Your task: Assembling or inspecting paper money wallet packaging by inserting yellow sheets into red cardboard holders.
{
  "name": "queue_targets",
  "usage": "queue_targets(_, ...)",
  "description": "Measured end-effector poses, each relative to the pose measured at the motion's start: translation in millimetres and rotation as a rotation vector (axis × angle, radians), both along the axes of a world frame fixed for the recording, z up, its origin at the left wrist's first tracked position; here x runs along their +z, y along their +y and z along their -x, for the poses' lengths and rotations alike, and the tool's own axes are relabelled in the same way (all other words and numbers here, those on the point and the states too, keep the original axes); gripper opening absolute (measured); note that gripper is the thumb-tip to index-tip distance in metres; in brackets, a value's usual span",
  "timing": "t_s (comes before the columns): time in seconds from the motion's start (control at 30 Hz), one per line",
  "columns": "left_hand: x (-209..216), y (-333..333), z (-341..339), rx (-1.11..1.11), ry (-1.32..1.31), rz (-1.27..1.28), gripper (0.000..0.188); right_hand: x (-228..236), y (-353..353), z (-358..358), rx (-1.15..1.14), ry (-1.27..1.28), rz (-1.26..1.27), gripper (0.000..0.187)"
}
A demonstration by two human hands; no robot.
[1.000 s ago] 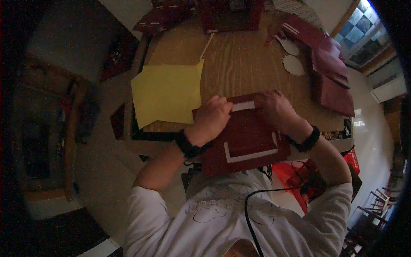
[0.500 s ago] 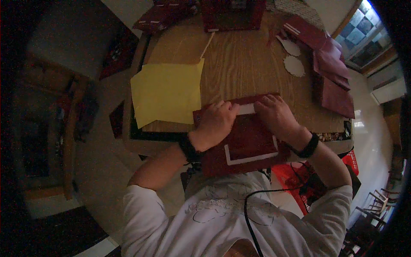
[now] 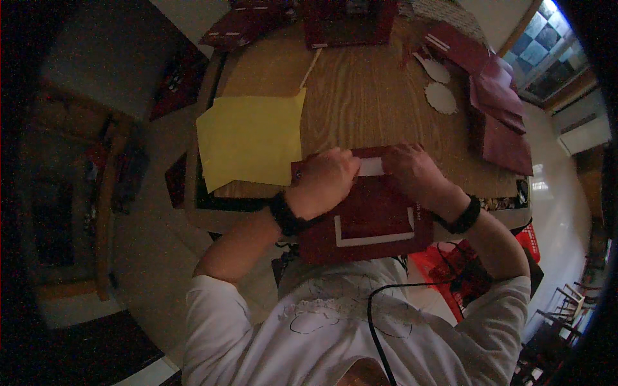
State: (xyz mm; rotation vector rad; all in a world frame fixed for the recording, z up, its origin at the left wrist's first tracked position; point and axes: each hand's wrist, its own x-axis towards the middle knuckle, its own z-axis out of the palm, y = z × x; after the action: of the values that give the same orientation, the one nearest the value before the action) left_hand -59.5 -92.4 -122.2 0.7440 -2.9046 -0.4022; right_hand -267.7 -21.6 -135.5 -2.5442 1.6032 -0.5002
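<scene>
A dark red flat panel, like stiff paper or a bag piece, lies at the table's near edge and hangs over it toward my lap. A white U-shaped strip marks its near half, and a short white strip shows near its far edge. My left hand rests with curled fingers at the left end of the short strip. At the other end, the bent fingers of my right hand press on the panel's far edge. My fingertips are partly hidden, with the short strip showing between the hands.
A yellow sheet lies left on the wooden table. Two pale cut-outs and folded dark red pieces are at the right. A dark red box-like piece stands at the far edge. A red plastic crate sits below.
The panel has turned slightly and straightened, its far edge coming a little nearer. Both hands stay on that edge, the left fingers shifting slightly.
</scene>
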Motion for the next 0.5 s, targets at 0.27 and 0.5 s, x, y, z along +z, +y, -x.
queue_targets(0.27, 1, 27, 5, -0.008, -0.018, 0.193, 0.015, 13, 14, -12, 0.001, 0.231, -0.118, 0.029)
queue_targets(0.5, 8, 21, -2, 0.023, -0.030, 0.083, 0.016, 8, 20, -3, -0.045, 0.259, -0.118, 0.033)
